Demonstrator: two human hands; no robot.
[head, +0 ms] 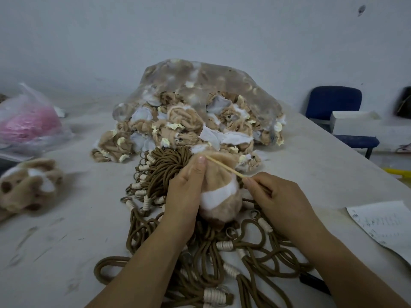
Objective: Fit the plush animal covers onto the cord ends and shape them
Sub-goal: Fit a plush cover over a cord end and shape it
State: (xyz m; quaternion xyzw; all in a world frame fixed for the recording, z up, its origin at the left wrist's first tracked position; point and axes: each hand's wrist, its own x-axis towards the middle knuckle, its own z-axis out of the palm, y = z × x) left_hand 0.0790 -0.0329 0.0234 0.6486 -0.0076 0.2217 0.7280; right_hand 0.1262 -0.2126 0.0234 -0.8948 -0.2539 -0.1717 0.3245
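Note:
A tan and white plush cover (220, 192) stands over the brown cords (200, 263) in the middle of the table. My left hand (185, 192) grips its left side, thumb up at the top. My right hand (278, 196) pinches a thin wooden stick (224, 166) whose far tip goes into the cover's top by my left thumb. The cords lie in loops with white wrapped ends and metal rings. A bundle of cord ends (164, 167) fans out behind my left hand.
A clear bag (200, 85) spills several inside-out tan covers (178, 130) behind the cords. A finished plush animal (29, 185) lies at the left, near a bag with pink material (29, 123). Paper sheet (384, 223) at right; blue chair (333, 103) and a white box (355, 123) beyond the table edge.

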